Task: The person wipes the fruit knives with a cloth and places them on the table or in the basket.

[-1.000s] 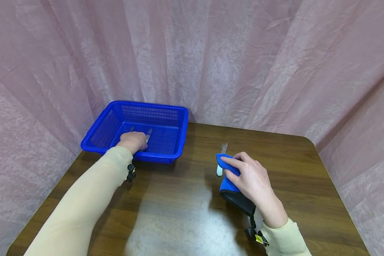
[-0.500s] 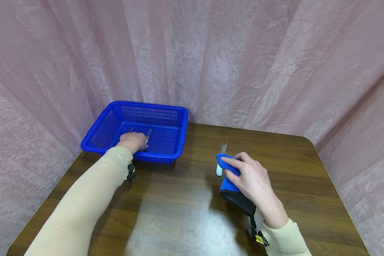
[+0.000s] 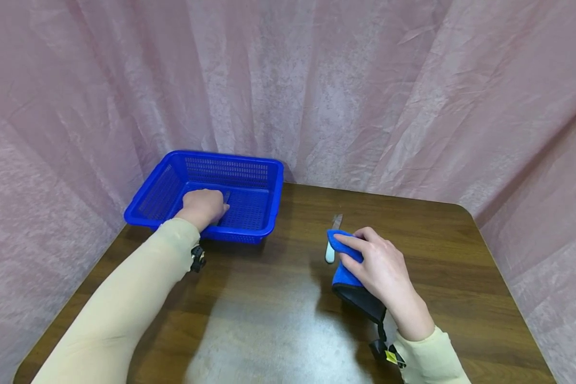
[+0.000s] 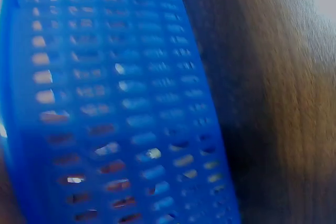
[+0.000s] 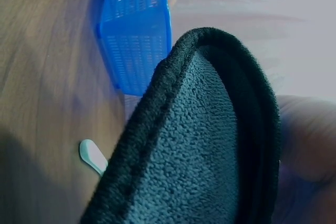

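Far left, a pale sleeve (image 3: 101, 314) runs up across the tabletop (image 3: 269, 298), a black device (image 3: 198, 258) at its wrist, and here's the left hand (image 3: 203, 205), down inside the blue basket (image 3: 245, 233)! Back of the hand uppermost, one digit showing along its right side, and right there, just beside that digit, a slim grey blade (image 3: 228, 196). How far the fingers are spread, and whether they have hold of anything, I cannot tell; the hand itself hides it. The left wrist view gives us only slotted blue wall and wood.

On to the right, across bare wood, and there's a knife (image 3: 329, 253) lying on the tabletop, pale handle toward the person, blade pointing at the pink curtain (image 3: 317, 106). Its middle is out of sight behind the folded blue cloth (image 3: 347, 274) with black trim; whether the two touch, I can't say. And the cloth is firmly in the right hand (image 3: 380, 261), pinched between thumb and fingers, its dark lower end hanging toward the wrist. In the right wrist view, that trimmed edge looms large over the pale handle.
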### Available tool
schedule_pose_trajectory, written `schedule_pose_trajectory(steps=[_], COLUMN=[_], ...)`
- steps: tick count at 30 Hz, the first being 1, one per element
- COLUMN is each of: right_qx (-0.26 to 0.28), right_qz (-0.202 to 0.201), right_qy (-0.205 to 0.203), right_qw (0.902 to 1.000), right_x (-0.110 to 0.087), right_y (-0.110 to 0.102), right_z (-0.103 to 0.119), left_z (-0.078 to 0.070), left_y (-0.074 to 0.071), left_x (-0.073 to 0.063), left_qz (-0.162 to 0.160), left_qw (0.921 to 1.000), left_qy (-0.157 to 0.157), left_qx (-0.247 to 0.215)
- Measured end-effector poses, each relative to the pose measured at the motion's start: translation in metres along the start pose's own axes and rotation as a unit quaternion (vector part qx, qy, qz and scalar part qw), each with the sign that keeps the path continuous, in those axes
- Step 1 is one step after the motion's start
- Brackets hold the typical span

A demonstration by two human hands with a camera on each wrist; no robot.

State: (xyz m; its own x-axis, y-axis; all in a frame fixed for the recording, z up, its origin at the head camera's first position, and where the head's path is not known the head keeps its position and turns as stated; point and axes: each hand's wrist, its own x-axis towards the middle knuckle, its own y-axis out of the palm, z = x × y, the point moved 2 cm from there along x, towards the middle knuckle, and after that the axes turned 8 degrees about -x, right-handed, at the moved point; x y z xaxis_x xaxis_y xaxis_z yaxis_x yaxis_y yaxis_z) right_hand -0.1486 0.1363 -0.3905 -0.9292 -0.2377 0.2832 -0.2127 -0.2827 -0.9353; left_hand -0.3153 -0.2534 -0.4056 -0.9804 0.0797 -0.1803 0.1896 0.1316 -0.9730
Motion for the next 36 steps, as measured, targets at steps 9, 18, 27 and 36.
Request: schedule_pose_trajectory(steps=[9,18,27,36], right_qx=[-0.005,-0.004,-0.004,-0.008], right_qz=[-0.003,-0.001,0.003,0.002], right_qy=[0.003,0.007,0.018,0.025], right_qw=[1.0,1.0,0.9998,0.9997], right_x=[0.0,0.0,-0.001,-0.001], right_y=[0.0,-0.002,-0.005,-0.006], right_z=[-0.002,-0.003,-0.008,-0.016], left_z=[-0.024,-0.036,-0.042,-0.048], left_y=[-0.011,-0.016,-0.014,-0.008], left_x=[-0.015,-0.031,-0.043,-0.052], left_qz=[-0.052,-0.082,-0.119,-0.168], left_qw=[0.9971,0.9912,0.983,0.9715], left_qy=[0.055,0.103,0.14,0.168], left_qx=[0.009,0.012,0.0,-0.001])
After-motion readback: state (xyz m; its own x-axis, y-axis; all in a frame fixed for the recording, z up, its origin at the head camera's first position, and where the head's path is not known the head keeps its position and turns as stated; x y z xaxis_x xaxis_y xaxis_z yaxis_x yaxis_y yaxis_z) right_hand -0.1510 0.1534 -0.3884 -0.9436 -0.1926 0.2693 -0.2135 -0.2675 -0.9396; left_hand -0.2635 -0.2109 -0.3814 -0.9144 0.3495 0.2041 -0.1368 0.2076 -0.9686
